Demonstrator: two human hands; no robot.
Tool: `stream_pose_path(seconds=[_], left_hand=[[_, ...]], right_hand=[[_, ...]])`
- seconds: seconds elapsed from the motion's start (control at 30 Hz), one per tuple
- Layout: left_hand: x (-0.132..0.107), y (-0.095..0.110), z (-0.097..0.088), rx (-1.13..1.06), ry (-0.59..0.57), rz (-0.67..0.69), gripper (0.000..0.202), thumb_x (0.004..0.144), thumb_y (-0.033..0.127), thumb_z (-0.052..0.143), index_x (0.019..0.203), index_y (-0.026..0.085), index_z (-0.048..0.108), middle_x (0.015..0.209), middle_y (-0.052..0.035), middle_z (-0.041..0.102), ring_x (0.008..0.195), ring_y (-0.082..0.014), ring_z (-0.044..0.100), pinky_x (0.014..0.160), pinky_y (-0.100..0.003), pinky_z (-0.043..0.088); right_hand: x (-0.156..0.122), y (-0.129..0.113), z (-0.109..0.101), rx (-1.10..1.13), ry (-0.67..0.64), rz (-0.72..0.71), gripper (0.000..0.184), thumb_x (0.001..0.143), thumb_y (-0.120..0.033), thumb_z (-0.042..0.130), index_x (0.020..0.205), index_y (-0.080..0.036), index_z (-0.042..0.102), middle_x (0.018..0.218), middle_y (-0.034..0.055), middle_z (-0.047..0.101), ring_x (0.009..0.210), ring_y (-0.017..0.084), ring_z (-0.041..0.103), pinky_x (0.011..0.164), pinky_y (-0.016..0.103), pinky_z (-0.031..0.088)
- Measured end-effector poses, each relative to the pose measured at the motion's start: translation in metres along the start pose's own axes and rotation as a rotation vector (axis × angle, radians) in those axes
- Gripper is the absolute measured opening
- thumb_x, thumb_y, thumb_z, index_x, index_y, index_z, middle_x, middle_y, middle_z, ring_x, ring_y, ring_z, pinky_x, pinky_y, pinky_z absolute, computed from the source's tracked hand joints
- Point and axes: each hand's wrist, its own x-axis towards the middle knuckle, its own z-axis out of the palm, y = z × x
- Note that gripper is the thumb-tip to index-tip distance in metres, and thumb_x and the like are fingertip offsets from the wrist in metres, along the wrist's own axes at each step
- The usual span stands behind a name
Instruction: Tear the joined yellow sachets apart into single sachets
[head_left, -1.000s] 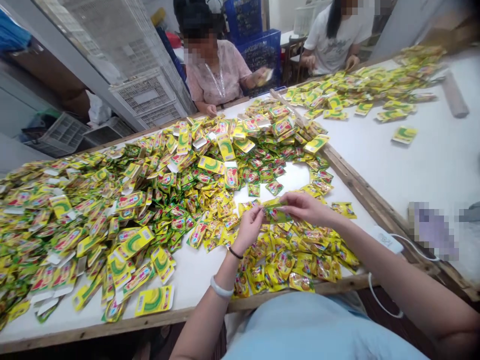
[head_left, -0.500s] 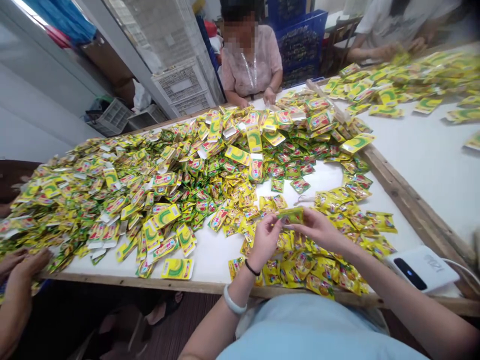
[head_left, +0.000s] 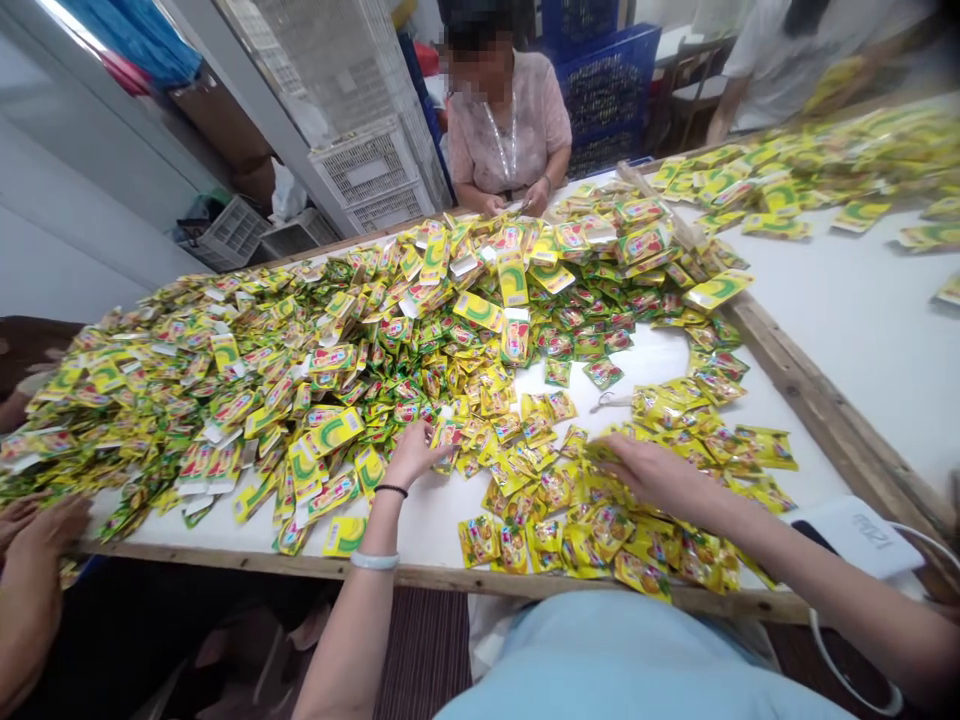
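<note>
My left hand (head_left: 412, 456) is stretched out to the left, with thumb and fingertips closing on a small yellow-and-red card box (head_left: 448, 436) at the edge of the heap. My right hand (head_left: 636, 464) is low over the yellow packets (head_left: 585, 540), with curled fingers around a blurred yellow packet (head_left: 600, 450); its fingertips are partly hidden. Green packets (head_left: 603, 372) lie farther back. Beyond my left hand is a heap of flat yellow card boxes (head_left: 330, 432) mixed with small green packets.
A wooden strip (head_left: 817, 390) divides the white table. A white power bank (head_left: 862, 538) with a cable lies at the right front. Across the table sits a co-worker (head_left: 510, 130); another co-worker's hands (head_left: 45, 530) are at the far left. White crates (head_left: 367, 165) stand behind.
My hands were together on a yellow packet and have parted. My left hand has moved left to the card box; my right hand has moved slightly lower and right over the yellow packets.
</note>
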Motion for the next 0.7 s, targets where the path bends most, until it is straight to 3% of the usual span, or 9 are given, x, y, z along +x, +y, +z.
stream_pose_path(seconds=[0.13,0.23,0.27,0.33,0.43,0.57,0.7], left_hand=[[-0.02,0.016,-0.015,-0.066,0.096,0.044,0.034,0.075,0.032,0.054,0.102,0.014,0.043,0.105,-0.0149,0.053,0.103,-0.0276,0.053,0.084,-0.039,0.043],[-0.042,0.041,-0.023,-0.416,0.148,0.116,0.043,0.08,0.031,0.051,0.116,0.016,0.032,0.115,-0.0128,0.051,0.109,-0.0219,0.052,0.089,-0.035,0.041],[-0.05,0.053,-0.023,-0.572,0.076,0.141,0.043,0.079,0.033,0.053,0.116,0.017,0.035,0.111,-0.0109,0.053,0.103,-0.0209,0.054,0.087,-0.034,0.042],[-0.065,0.08,-0.019,-0.818,-0.189,0.193,0.035,0.078,0.036,0.055,0.104,0.015,0.047,0.095,-0.0072,0.059,0.087,-0.0189,0.058,0.079,-0.03,0.045],[-0.082,0.118,-0.01,-1.014,-0.478,0.267,0.025,0.079,0.038,0.054,0.084,0.013,0.055,0.074,-0.0035,0.058,0.071,-0.0157,0.055,0.071,-0.027,0.044],[-0.092,0.145,-0.004,-1.099,-0.598,0.276,0.027,0.073,0.037,0.064,0.083,0.015,0.053,0.067,0.0008,0.053,0.061,-0.0118,0.049,0.06,-0.024,0.042],[-0.093,0.148,0.0,-1.016,-0.57,0.281,0.031,0.068,0.036,0.07,0.083,0.014,0.054,0.072,0.0003,0.053,0.065,-0.0112,0.047,0.06,-0.023,0.041]], right_hand=[[-0.001,-0.007,-0.024,0.264,0.167,0.072,0.018,0.089,-0.034,0.044,0.086,-0.019,0.052,0.078,0.005,0.059,0.07,0.018,0.056,0.063,0.029,0.044],[0.003,-0.024,-0.038,0.579,0.264,0.096,0.017,0.085,-0.036,0.053,0.084,-0.019,0.053,0.07,0.0009,0.055,0.06,0.014,0.053,0.056,0.027,0.044],[0.007,-0.032,-0.042,0.719,0.286,0.093,0.017,0.085,-0.035,0.054,0.09,-0.02,0.053,0.07,-0.0005,0.054,0.056,0.012,0.052,0.052,0.025,0.044],[0.018,-0.051,-0.05,0.977,0.332,0.058,0.022,0.084,-0.033,0.056,0.102,-0.022,0.049,0.073,-0.0017,0.055,0.052,0.009,0.05,0.047,0.023,0.044],[0.037,-0.077,-0.06,1.166,0.407,-0.07,0.025,0.082,-0.028,0.06,0.104,-0.024,0.048,0.08,-0.0011,0.056,0.055,0.009,0.052,0.047,0.021,0.046],[0.052,-0.085,-0.069,0.986,0.369,-0.234,0.019,0.083,-0.023,0.058,0.102,-0.02,0.056,0.09,0.0037,0.057,0.077,0.014,0.057,0.065,0.027,0.049],[0.044,-0.079,-0.077,0.584,0.202,-0.26,0.015,0.085,-0.018,0.053,0.097,-0.017,0.061,0.085,0.0047,0.057,0.079,0.015,0.054,0.069,0.027,0.045]])
